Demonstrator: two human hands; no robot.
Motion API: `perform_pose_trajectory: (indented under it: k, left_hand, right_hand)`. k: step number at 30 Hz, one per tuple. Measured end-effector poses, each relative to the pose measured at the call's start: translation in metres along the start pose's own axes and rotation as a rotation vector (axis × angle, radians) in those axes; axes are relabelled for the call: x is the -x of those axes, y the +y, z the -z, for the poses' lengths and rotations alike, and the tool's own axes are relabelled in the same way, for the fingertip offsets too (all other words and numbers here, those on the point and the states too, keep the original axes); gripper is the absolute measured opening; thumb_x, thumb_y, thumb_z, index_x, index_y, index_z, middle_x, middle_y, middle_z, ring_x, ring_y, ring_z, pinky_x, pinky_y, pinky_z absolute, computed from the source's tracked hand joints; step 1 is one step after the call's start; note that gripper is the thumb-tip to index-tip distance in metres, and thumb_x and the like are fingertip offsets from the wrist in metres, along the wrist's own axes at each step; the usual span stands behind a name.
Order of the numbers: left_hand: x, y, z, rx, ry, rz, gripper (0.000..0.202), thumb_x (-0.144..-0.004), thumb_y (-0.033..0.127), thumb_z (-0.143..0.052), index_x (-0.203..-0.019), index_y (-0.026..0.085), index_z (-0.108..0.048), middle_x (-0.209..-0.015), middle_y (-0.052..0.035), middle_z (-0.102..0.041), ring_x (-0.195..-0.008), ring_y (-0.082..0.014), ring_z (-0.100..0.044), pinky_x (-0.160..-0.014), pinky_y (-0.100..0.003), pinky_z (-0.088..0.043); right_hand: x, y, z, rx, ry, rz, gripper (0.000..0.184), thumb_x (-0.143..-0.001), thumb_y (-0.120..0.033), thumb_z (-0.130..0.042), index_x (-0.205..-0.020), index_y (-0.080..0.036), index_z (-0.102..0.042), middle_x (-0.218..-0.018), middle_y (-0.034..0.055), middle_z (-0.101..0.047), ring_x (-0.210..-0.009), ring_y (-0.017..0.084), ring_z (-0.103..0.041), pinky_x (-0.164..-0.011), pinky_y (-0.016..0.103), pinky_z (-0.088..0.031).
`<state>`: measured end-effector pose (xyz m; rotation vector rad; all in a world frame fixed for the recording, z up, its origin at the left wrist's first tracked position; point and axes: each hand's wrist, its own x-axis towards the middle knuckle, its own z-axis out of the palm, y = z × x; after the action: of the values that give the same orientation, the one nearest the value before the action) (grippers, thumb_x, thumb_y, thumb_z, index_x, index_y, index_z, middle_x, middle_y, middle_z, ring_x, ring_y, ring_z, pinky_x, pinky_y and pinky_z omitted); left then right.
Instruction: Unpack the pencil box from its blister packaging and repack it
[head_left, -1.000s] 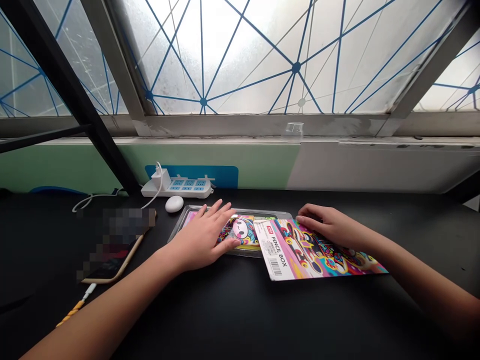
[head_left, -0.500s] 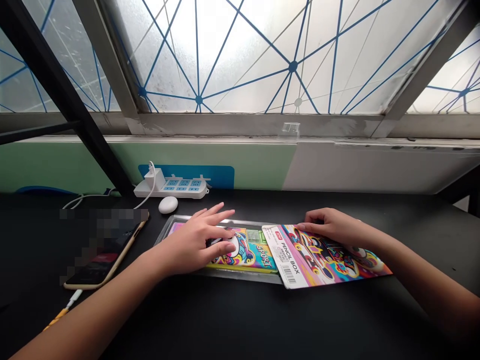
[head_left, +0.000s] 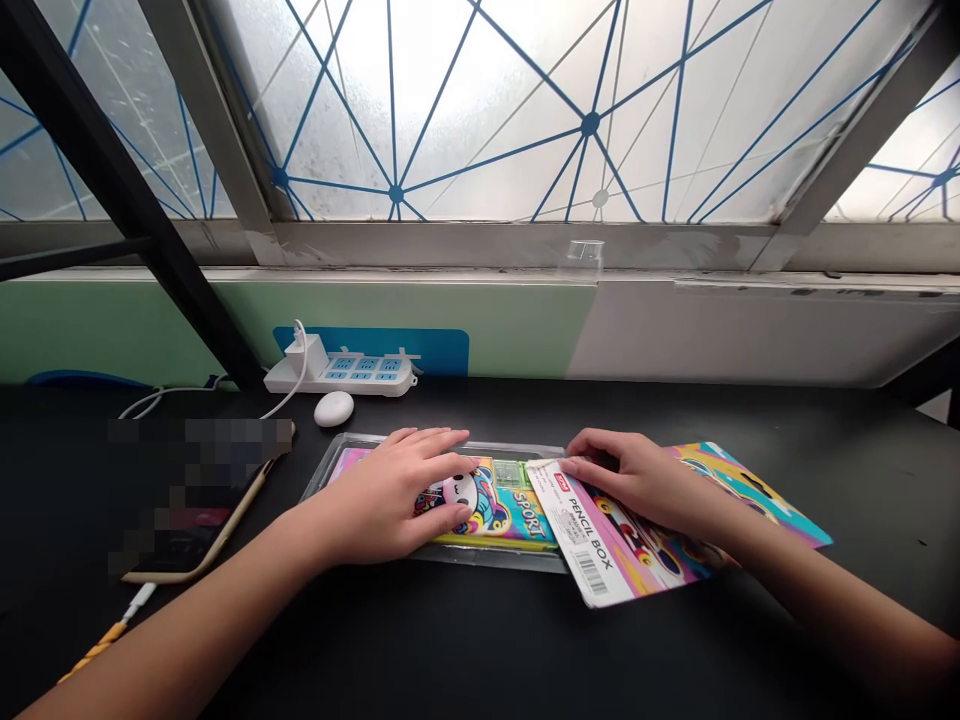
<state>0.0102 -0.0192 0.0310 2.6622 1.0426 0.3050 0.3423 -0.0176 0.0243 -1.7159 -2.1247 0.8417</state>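
Note:
My left hand lies over a colourful pencil box with a cartoon figure and the word SPORT, its fingers stretched out. The pencil box sits in a clear plastic tray. Overlapping the tray's right end is a printed card marked PENCIL BOX, with a barcode. My right hand grips this card near its upper left corner, thumb on top and fingers bent; the fingertips are partly hidden. The right forearm crosses above the card and covers part of its print.
A phone with a cable plugged in lies at the left. Behind the hands are a small white rounded case and a white power strip with a charger. The black desk ends at a wall below windows.
My right hand has slid left along the card to near its corner. The card has turned, its right end swinging away from me. My left hand stays on the pencil box.

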Motion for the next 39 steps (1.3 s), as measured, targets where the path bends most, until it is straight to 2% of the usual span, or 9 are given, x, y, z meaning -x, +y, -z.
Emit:
perform_pose_trajectory:
  k: [4,10,18,25,32,39]
  left_hand:
    - [0.0,0.001,0.002,-0.001,0.004,-0.004,0.045,-0.1,0.046,-0.059,-0.142,0.03,-0.062,-0.16,-0.0093,-0.049,-0.146,-0.0328,-0.047,-0.119,-0.054,-0.038]
    - [0.001,0.0,0.003,-0.004,0.031,-0.018,0.046,-0.098,0.047,-0.061,-0.142,0.032,-0.062,-0.158,-0.0087,-0.051,-0.144,-0.0334,-0.048,-0.117,-0.053,-0.041]
    - [-0.001,0.001,0.004,-0.012,-0.029,0.011,0.048,-0.1,0.048,-0.058,-0.146,0.033,-0.059,-0.162,-0.0079,-0.046,-0.147,-0.034,-0.044,-0.118,-0.057,-0.039]
    - [0.0,-0.002,0.001,0.003,-0.036,0.012,0.051,-0.1,0.055,-0.055,-0.147,0.036,-0.057,-0.163,-0.0064,-0.044,-0.149,-0.0347,-0.041,-0.122,-0.06,-0.03]
    - [0.0,0.0,0.001,0.016,-0.025,0.053,0.05,-0.099,0.053,-0.059,-0.144,0.034,-0.059,-0.162,-0.0091,-0.046,-0.147,-0.0345,-0.043,-0.119,-0.058,-0.034]
    - [-0.006,0.01,-0.009,0.034,0.002,0.07,0.049,-0.096,0.055,-0.063,-0.139,0.032,-0.061,-0.161,-0.0098,-0.046,-0.148,-0.0329,-0.042,-0.124,-0.067,-0.017]
  right_hand:
    - [-0.003,0.008,0.004,-0.022,-0.009,-0.054,0.04,-0.09,-0.064,-0.06,-0.086,-0.026,-0.071,-0.084,0.0007,-0.075,-0.077,0.022,-0.066,-0.063,0.03,-0.046]
    - [-0.011,0.025,0.013,-0.055,-0.015,-0.081,0.045,-0.085,-0.07,-0.062,-0.082,-0.026,-0.072,-0.081,0.0019,-0.075,-0.076,0.023,-0.067,-0.063,0.031,-0.048]
    - [-0.009,0.02,0.016,-0.047,0.026,-0.102,0.042,-0.084,-0.067,-0.065,-0.081,-0.025,-0.071,-0.08,0.0016,-0.074,-0.076,0.022,-0.064,-0.063,0.031,-0.046]
    - [-0.008,0.02,0.021,-0.043,0.086,-0.078,0.04,-0.082,-0.065,-0.069,-0.079,-0.025,-0.069,-0.077,-0.0002,-0.072,-0.074,0.02,-0.063,-0.062,0.03,-0.045]
    - [-0.006,0.009,0.008,-0.052,0.138,-0.119,0.042,-0.084,-0.067,-0.065,-0.081,-0.025,-0.07,-0.078,0.0015,-0.074,-0.074,0.021,-0.064,-0.061,0.031,-0.045]
    - [-0.005,-0.006,-0.015,-0.048,0.156,-0.087,0.048,-0.09,-0.071,-0.053,-0.082,-0.026,-0.065,-0.077,0.0001,-0.071,-0.07,0.02,-0.058,-0.059,0.031,-0.042]
